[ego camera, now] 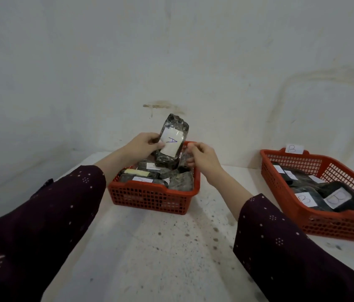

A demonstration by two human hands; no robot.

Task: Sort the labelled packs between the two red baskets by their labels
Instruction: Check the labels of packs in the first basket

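Pinches with left hand [141, 147] a dark shiny plastic pack labelled A [171, 142], upright above the twelve-o'clock red plastic mesh basket [150, 197] (more packs inside). Hovers right hand [202, 158] just beside it, loosely curled, grasping nothing. Shows red mesh basket tagged B [324, 225] at three o'clock.

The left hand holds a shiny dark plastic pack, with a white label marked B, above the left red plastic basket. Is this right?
Not quite. In the head view the white label on the shiny dark plastic pack reads A, not B. The left hand holds it above the left red plastic basket.
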